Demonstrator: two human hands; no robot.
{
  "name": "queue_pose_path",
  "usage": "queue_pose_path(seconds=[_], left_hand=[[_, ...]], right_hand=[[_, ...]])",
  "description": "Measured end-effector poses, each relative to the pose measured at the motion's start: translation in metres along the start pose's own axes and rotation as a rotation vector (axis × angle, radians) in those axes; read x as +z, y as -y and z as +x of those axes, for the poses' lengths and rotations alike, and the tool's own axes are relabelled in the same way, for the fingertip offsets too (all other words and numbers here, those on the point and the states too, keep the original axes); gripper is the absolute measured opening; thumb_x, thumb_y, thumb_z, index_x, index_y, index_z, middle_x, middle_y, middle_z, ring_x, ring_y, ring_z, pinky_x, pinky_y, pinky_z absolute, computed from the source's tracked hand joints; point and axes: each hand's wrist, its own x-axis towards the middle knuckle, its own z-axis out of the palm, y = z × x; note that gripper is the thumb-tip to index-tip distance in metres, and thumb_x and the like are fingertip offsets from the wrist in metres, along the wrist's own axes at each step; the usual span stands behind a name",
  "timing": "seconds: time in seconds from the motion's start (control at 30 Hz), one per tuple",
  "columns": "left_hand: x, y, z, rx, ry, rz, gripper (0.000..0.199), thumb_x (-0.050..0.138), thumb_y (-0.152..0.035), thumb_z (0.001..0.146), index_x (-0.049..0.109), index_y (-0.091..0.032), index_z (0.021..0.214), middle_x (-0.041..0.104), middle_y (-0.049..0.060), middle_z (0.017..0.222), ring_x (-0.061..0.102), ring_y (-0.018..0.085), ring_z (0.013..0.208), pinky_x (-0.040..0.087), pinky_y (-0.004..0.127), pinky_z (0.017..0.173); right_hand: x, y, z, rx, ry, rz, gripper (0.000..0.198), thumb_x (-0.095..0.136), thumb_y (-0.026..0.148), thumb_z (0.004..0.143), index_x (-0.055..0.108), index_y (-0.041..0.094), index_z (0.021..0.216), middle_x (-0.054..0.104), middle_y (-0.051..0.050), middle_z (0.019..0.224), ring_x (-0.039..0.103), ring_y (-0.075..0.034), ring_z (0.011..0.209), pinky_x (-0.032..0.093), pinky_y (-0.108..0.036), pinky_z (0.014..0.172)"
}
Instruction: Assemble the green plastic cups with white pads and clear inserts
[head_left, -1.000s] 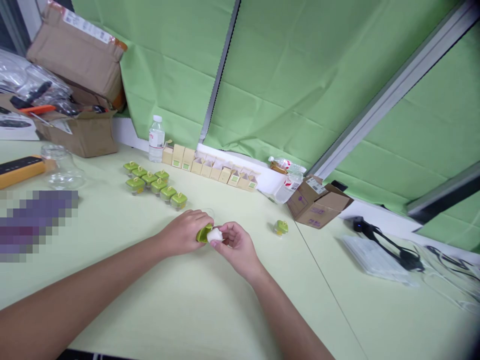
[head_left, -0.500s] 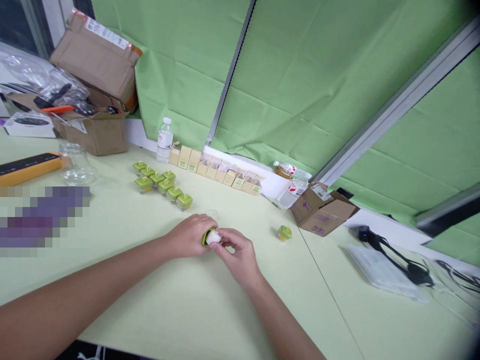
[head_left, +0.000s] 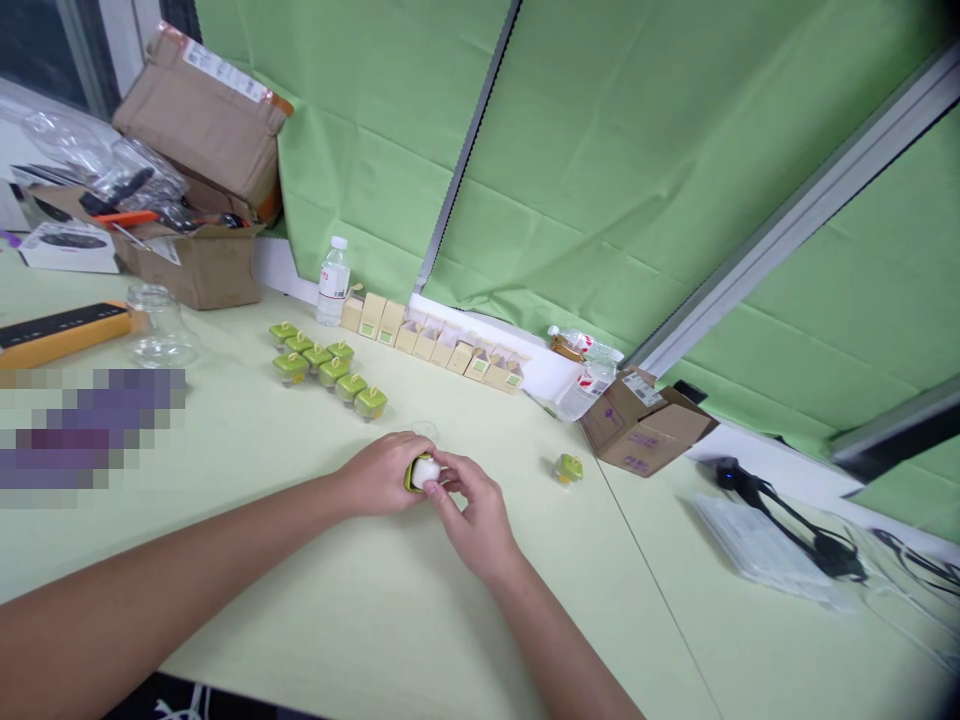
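Just below the frame's centre, the left hand (head_left: pixel 384 475) clasps a green lid (head_left: pixel 409 480); the right hand (head_left: pixel 476 508) pinches a white piece (head_left: pixel 425 471) at its mouth (seemingly fitting it), which calls for even pressing.

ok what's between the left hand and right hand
In the head view, a small white piece in the opening of a hollow green piece.

Lighting's looking bright and pretty even, faint shadows falling soft on the tabletop (head_left: pixel 352 630). Plastic bag (head_left: pixel 94 150) at 10 o'clock is catching glare. Corners at 2 and 4 o'clock are going dark, cables (head_left: pixel 904 555) near 4 are smearing, pixelated patch (head_left: pixel 97 430) is sitting at 9.
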Motion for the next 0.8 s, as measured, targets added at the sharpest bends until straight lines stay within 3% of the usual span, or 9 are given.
queue_pose_path(seconds=[0.4, 0.8], left_hand=[[0.0074, 0.006, -0.0023, 0.02, 0.027, 0.009, 0.016, 0.061, -0.028, 0.078, 0.056, -0.02, 0.091, 0.064, 0.004, 0.085, 0.061, 0.021, 0.08, 0.044, 0.029, 0.069], [0.0072, 0.0042, -0.0032, -0.011, 0.037, -0.014, 0.017, 0.062, -0.029, 0.077, 0.057, -0.019, 0.091, 0.065, 0.004, 0.086, 0.061, 0.021, 0.079, 0.043, 0.028, 0.065]], right_hand=[[0.0, -0.004, 0.0004, 0.069, 0.011, 0.053, 0.021, 0.067, 0.03, 0.085, 0.068, 0.025, 0.106, 0.067, -0.007, 0.105, 0.067, -0.018, 0.082, 0.058, -0.033, 0.075], [0.0011, -0.0062, 0.0008, 0.082, -0.021, 0.056, 0.022, 0.07, 0.034, 0.082, 0.069, 0.024, 0.101, 0.069, -0.006, 0.096, 0.067, -0.018, 0.077, 0.059, -0.033, 0.074]])
